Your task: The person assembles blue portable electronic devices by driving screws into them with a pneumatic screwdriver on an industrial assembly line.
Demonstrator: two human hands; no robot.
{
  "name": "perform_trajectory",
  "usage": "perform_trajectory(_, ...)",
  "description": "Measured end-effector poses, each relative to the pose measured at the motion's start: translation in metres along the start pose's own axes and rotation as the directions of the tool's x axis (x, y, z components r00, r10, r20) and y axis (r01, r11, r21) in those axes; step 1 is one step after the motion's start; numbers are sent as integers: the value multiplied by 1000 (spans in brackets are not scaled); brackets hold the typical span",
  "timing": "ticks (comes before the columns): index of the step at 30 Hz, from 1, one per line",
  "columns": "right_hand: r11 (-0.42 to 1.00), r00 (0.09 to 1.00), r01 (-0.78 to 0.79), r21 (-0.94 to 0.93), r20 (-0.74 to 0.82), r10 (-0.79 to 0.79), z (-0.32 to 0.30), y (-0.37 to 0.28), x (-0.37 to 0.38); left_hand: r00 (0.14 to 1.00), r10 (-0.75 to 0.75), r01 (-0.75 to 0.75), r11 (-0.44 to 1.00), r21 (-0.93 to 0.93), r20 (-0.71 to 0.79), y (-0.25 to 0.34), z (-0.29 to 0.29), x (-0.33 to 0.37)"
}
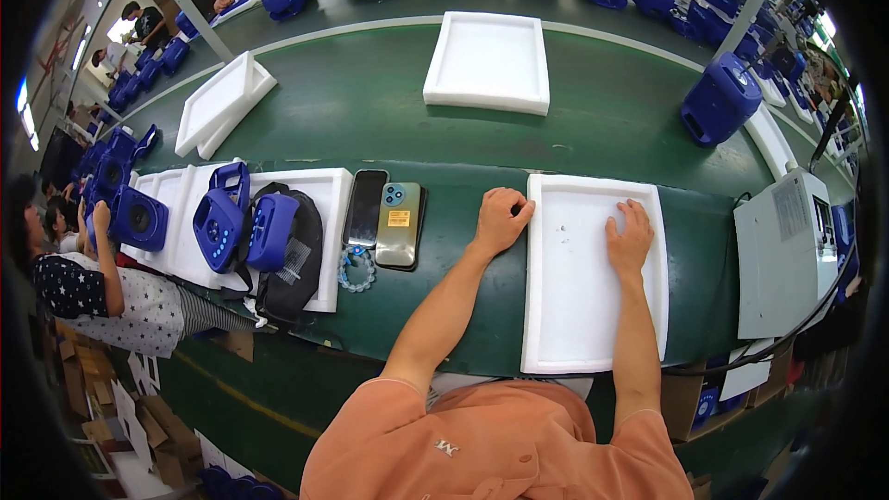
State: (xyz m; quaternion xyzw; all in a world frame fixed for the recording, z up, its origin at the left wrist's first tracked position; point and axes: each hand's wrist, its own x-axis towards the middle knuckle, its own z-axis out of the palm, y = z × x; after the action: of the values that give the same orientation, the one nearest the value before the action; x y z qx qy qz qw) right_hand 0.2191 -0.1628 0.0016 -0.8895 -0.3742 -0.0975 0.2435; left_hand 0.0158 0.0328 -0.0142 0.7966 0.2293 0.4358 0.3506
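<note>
A white foam tray lies on the green bench in front of me, with a few small dark marks on its bare inside. Just outside its left rim, my left hand rests with curled fingers. A dark spot shows between thumb and fingers; I cannot make out what it is. My right hand is over the right part of the tray, fingers loosely apart and holding nothing. Left of my left arm lie a black phone, a gold-green phone and a blue bead bracelet.
On the left, foam trays hold blue plastic housings and a black bag. A person handles a blue speaker unit there. More foam trays lie beyond. A blue speaker and a grey machine stand at right.
</note>
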Motion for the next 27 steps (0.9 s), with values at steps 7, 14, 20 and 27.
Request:
perform_trajectory(7,1000,1000,3,15,3,-3,-3,-2,-1,1000,8,-8,1000,2,0,-2,0,-2)
perform_trajectory(14,1000,1000,7,23,5,-7,-3,-2,-2,996,-46,44,999,25,72,-5,-3,-3)
perform_trajectory(20,1000,1000,19,25,-13,-19,0,0,-2,1000,-5,5,1000,-11,10,-1,-1,-1)
perform_trajectory(27,999,999,31,38,-15,-30,0,2,-1,994,-9,10,1000,-14,113,-3,-3,1)
